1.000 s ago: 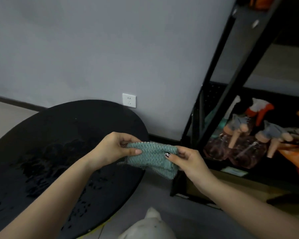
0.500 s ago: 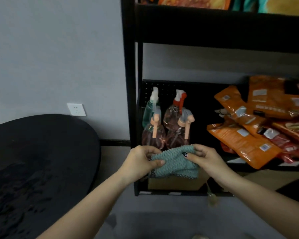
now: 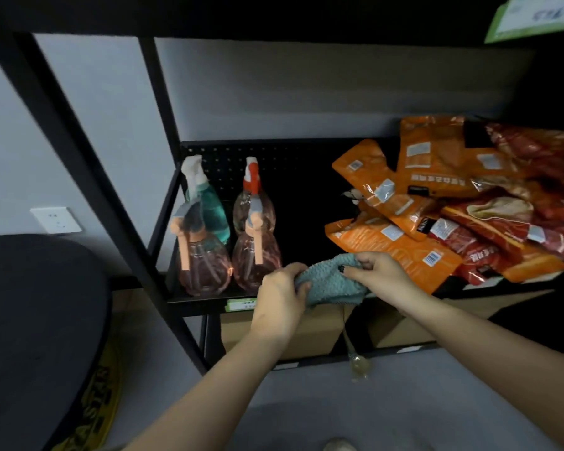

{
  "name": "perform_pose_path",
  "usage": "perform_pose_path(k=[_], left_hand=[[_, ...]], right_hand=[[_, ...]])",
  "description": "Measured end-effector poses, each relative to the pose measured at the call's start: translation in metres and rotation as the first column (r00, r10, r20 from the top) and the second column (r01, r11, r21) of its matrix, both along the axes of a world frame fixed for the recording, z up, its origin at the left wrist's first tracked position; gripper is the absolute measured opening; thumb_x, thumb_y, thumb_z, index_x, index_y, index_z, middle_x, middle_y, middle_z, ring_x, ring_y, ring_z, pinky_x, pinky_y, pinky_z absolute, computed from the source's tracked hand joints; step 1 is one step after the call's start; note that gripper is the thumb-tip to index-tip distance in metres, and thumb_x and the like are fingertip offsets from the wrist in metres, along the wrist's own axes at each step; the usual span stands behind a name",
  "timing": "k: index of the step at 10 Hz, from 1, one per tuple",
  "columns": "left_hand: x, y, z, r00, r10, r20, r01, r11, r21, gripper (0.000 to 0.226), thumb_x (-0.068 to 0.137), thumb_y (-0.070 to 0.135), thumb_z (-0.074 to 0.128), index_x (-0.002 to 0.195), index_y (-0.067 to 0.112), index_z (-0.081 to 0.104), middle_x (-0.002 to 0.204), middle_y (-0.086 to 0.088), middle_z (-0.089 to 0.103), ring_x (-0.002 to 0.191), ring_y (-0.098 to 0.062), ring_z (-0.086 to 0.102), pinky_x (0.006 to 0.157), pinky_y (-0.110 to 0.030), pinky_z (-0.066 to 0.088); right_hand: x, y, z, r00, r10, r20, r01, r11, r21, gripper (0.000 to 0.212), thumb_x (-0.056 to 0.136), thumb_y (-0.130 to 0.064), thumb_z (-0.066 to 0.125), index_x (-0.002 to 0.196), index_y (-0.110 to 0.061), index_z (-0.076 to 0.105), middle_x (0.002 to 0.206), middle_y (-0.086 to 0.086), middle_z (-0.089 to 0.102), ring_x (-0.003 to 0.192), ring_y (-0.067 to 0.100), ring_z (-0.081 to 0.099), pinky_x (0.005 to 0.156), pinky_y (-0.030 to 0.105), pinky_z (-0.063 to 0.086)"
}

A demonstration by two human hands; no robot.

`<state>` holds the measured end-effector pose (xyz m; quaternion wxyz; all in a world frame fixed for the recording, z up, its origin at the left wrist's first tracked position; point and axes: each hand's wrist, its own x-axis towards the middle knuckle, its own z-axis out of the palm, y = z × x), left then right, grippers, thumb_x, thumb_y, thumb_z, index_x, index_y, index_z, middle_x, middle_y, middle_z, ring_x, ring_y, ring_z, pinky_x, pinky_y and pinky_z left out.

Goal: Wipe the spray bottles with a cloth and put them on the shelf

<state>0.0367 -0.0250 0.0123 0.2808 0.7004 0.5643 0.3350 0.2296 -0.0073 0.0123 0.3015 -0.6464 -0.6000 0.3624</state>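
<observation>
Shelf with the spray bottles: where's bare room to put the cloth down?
Free: the dark shelf strip between the spray bottles at left and the orange snack bags at right, just behind the cloth that left hand and right hand hold. Crowded: left corner with four bottles; right half piled with bags.

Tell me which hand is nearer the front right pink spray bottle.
Left. The left hand grips the cloth just right of that bottle; the right hand is farther right.
</observation>
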Motion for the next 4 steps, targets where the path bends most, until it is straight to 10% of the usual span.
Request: perform_pose_path(k=[1,2,4], left_hand=[[0.017,0.011,-0.005,0.996,-0.006,-0.088,0.007,1.000,0.007,0.032,0.091,0.012,0.055,0.123,0.010,0.057,0.115,-0.012,0.063,0.106,-0.027,0.059,0.089,-0.035,0.047],[0.027,0.020,-0.007,0.987,-0.011,-0.161,0.017,0.999,0.036,0.029,0.092,0.008,0.050,0.120,0.009,0.058,0.112,-0.014,0.061,0.103,-0.031,0.058,0.085,-0.039,0.047],[0.031,0.033,-0.013,0.942,-0.046,-0.331,0.093,0.987,0.128,0.047,0.091,-0.003,0.048,0.135,0.013,0.046,0.132,-0.009,0.050,0.120,-0.026,0.048,0.092,-0.032,0.042]], right_hand=[[0.010,0.009,-0.007,0.996,-0.028,0.087,0.022,0.998,0.061,0.030,0.087,-0.018,0.065,0.063,-0.024,0.049,0.061,-0.011,0.040,0.063,0.008,0.045,0.054,0.022,0.029],[0.012,0.014,-0.006,0.965,0.000,0.261,-0.020,0.997,0.075,0.016,0.088,-0.023,0.063,0.100,-0.013,0.065,0.075,-0.015,0.051,0.077,0.012,0.055,0.056,0.018,0.039],[0.008,0.019,0.000,0.903,0.030,0.429,-0.101,0.984,0.145,0.034,0.090,-0.022,0.059,0.122,-0.014,0.056,0.115,0.005,0.060,0.106,0.020,0.056,0.081,0.026,0.045]])
